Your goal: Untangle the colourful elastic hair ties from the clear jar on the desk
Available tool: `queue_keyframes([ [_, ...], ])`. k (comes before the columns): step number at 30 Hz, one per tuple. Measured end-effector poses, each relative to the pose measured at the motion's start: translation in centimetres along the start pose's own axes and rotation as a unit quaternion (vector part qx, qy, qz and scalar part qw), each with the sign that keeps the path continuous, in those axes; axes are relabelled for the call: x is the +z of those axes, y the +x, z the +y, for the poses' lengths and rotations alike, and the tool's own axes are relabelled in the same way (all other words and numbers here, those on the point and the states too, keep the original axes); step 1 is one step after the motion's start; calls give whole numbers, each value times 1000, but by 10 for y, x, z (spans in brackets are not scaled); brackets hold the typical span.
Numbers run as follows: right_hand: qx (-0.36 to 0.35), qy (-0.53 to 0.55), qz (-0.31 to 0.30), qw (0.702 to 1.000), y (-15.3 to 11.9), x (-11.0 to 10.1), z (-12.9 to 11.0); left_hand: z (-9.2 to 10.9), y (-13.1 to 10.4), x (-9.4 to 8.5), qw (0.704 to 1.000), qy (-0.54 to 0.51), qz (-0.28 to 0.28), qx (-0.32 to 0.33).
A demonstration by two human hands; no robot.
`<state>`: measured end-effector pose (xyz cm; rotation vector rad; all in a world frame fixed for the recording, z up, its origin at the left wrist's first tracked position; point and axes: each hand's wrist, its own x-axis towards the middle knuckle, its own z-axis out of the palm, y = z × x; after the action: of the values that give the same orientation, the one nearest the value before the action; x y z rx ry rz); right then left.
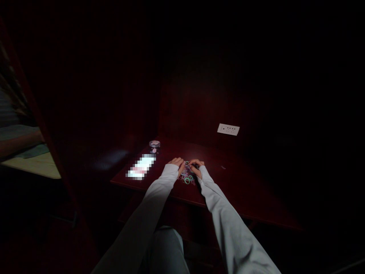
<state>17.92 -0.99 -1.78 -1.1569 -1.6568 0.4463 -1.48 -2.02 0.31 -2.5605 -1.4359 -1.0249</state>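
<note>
A small pile of colourful hair ties (187, 179), with green, pink and purple rings among them, lies on the dark red desk (234, 194). At the pile's left edge is my left hand (177, 163), its fingers bent together over the small items. My right hand (196, 166) is at the upper right of the pile, thumb and fingers curled toward each other. Both hands are close together, and anything between their fingertips is too small to make out. Light grey sleeves cover both wrists.
A bright blurred rectangle (141, 166) lies on the desk's left side, with a small round clear container (154, 144) behind it. A white socket plate (228, 129) is on the back wall. Beyond the left partition, a person's arm (21, 141) rests near a pale tabletop (34, 165).
</note>
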Motion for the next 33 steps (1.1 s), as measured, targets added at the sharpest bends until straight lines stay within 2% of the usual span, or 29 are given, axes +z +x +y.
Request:
queue_keyframes([
  [6,13,21,23,999,1,1,9,1,-1,-1,1000,-4,-8,11],
  [12,42,19,29,999,4,2,19,-5,5,6,999,-4,-37,23],
  [16,43,7,26,999,2,2,14,-10,9,12,998,6,-55,20],
  [23,31,17,60,998,-10,4,-2,-14,12,17,999,-3,-42,7],
  [29,8,-12,2,1000,-1,2,1,-11,10,12,999,-16,-36,4],
  [33,9,-14,1,1000,1,0,2,-10,8,10,999,-21,-35,-1],
])
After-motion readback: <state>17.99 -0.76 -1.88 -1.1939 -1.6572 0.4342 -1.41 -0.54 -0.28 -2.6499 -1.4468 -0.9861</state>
